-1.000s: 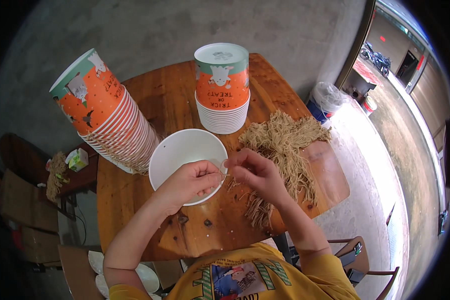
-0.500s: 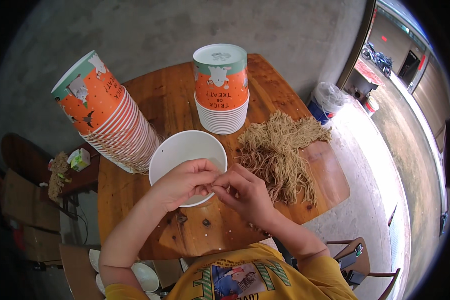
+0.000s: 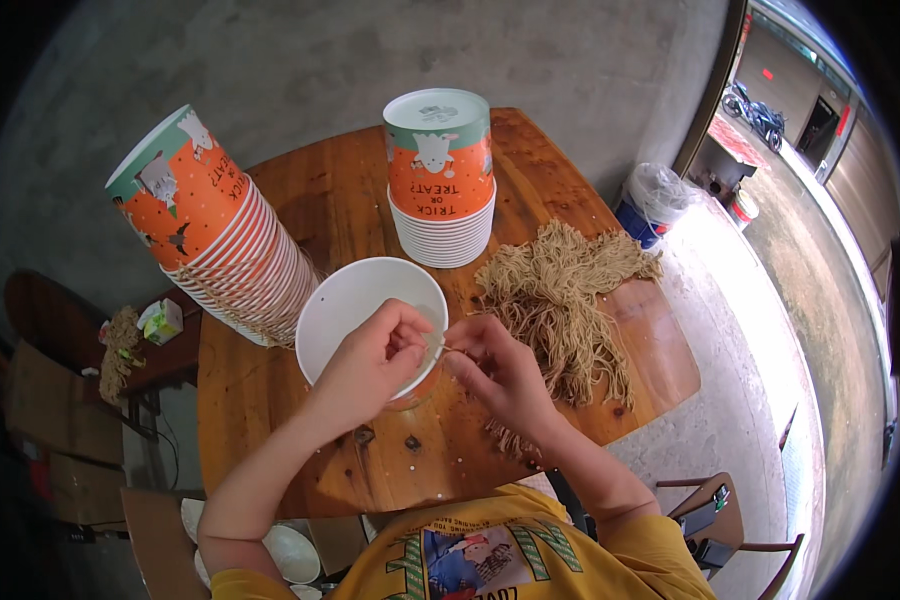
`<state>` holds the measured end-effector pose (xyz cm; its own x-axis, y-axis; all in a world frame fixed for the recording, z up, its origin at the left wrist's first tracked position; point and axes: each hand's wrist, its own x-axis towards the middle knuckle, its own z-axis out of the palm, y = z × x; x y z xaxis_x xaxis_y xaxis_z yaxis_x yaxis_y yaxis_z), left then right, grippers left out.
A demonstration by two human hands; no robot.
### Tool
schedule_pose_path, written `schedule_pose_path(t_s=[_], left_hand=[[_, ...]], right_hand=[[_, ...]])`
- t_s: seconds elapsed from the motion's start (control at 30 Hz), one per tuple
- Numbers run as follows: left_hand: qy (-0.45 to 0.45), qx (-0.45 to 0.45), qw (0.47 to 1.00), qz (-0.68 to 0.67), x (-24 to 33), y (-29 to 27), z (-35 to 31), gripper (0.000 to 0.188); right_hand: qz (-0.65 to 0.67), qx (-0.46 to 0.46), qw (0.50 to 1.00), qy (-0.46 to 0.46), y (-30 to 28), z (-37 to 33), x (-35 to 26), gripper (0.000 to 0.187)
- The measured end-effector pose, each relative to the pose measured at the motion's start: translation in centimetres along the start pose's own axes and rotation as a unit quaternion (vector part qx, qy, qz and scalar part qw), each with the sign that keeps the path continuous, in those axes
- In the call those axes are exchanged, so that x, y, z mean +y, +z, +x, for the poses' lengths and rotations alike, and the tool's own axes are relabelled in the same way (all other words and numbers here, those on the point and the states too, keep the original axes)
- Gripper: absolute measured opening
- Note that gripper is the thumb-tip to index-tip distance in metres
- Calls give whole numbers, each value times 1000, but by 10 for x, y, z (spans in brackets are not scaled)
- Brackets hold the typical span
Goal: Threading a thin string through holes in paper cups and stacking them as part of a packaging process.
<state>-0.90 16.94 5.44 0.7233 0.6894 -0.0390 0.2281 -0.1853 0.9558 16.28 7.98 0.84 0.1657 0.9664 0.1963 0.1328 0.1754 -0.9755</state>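
Observation:
A white-lined paper bucket (image 3: 345, 300) stands tilted at the middle of the table, its open mouth facing me. My left hand (image 3: 378, 350) reaches over its mouth, fingers curled near the inside of the right wall; anything between the fingertips is hidden. Just outside that wall is my right hand (image 3: 495, 372), thumb and forefinger pinched at the rim on what looks like a thin tan cord. Tan strands (image 3: 511, 438) hang below this hand. Beside it lies a large bundle of tan cords (image 3: 560, 300).
A tall leaning stack of orange paper buckets (image 3: 205, 215) stands at the left, with cords around its rims. Another upside-down stack (image 3: 440, 180) stands at the back. A chair (image 3: 725, 515) holding dark objects is at the lower right. A bin (image 3: 650, 205) stands beyond the table.
My hands have moved apart from their shared pinch, the left raised inside the bucket and the right outside its rim. The bucket has shifted slightly left.

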Motion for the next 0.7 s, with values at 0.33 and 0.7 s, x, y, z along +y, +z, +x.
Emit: schedule_pose_path(t_s=[0.33, 0.7], left_hand=[[202, 80, 948, 232, 1, 16, -5, 26], [117, -4, 984, 131, -1, -1, 2, 23]], right_hand=[[-29, 28, 996, -75, 9, 5, 7, 13], [-24, 26, 998, -46, 9, 9, 3, 12]])
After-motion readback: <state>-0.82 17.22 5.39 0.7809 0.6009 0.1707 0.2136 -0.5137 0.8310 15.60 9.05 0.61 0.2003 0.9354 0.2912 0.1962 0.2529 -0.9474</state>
